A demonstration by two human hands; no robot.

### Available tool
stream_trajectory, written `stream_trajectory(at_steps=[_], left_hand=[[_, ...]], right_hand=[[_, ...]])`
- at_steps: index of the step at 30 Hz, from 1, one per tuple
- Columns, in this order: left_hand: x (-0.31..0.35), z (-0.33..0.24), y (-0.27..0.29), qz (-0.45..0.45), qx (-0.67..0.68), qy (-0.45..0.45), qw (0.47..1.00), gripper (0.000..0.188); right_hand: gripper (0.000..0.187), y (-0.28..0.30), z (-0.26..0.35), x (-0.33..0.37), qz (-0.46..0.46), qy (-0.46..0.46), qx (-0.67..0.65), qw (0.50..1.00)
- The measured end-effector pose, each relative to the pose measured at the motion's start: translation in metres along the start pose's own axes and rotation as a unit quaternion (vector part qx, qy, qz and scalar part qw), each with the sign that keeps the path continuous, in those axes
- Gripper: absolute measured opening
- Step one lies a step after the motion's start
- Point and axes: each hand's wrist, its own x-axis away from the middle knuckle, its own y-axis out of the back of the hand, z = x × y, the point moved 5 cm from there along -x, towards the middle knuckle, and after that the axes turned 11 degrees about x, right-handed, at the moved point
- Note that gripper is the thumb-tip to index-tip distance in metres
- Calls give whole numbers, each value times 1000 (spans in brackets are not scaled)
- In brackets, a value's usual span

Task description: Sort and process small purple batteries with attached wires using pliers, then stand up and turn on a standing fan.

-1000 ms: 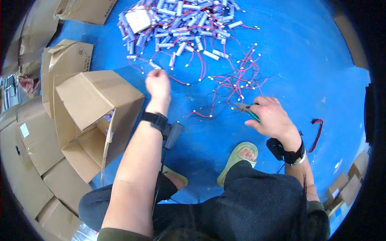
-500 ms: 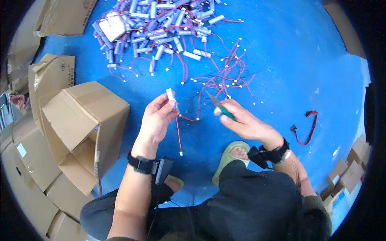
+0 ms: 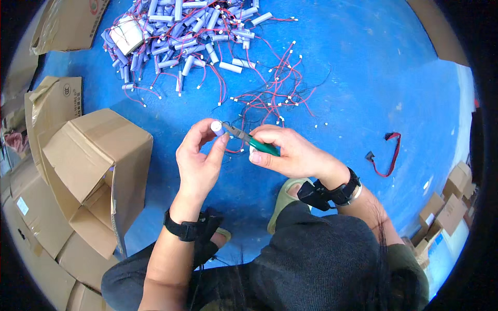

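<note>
Cell in your left hand, pliers at its end

Directions are taken from the cell, 12 o'clock being the top of your view.

- Cell (image 3: 218,129): one, purple cylinder, pale end facing up. Raised over the blue floor (image 3: 363,98), in front of you, pinched between your left thumb and fingers.
- Left hand (image 3: 199,158): at 7 o'clock, narrowed on the cell.
- Pliers (image 3: 263,146): one pair, green handles, running out toward 4 o'clock, tips right at the cell's upper end. Whether they grip anything cannot be told.
- Right hand (image 3: 285,151): between 3 and 4 o'clock, wrapped round the pliers' handles.
- Pile (image 3: 181,44): many purple cylinders with red and black wires, at 11 o'clock, on the floor.
- White block (image 3: 126,34): one, between 10 and 11 o'clock, lying at the pile's edge.
- Tangle (image 3: 280,85): loose red and black wires with white connectors, at 2 o'clock, near your right hand.
- Carton (image 3: 129,171): one large, brown, flaps spread, between 8 and 9 o'clock.
- Red cable (image 3: 396,155): one, bent, dark ends, at 3 o'clock, well apart from the tangle.
- Small cartons (image 3: 450,210): several, between 3 and 4 o'clock, far side.
- Wristbands (image 3: 181,228): two, black, one on each of your wrists.
</note>
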Motion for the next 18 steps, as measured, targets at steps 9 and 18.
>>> stream_trajectory(at_steps=[9, 18], left_hand=[[1, -37, -5, -11, -184, -147, 972, 24], [8, -53, -13, 17, -267, -184, 946, 28]], right_hand=[[26, -6, 1, 8, 39, -60, -113, 991], [29, 6, 19, 9, -68, 50, -10, 996]])
